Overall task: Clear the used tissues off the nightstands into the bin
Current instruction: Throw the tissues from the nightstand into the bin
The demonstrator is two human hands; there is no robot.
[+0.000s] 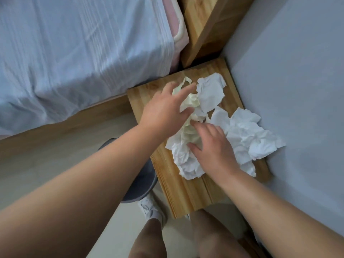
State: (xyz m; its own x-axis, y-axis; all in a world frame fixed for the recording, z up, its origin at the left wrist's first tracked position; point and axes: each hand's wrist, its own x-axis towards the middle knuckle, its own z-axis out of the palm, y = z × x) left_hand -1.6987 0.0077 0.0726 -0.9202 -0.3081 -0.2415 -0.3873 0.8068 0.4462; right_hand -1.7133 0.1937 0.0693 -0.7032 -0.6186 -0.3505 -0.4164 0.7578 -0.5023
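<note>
Both hands are spread wide over the tissues [214,125], gripping nothing: left hand [165,110] on a yellowish wad, right hand [214,148] pressing white ones. The heap covers the nightstand [186,190]. The grey bin [137,185] sits beside it, contents hidden by the left arm.

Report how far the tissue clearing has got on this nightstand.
Done: nothing visible; the crumpled tissues all lie on the nightstand. In hand: the left hand and right hand spread open over the middle of the pile, gathering, nothing lifted. Left: bunch them up and drop them in the grey bin, partly hidden under the left arm.
</note>
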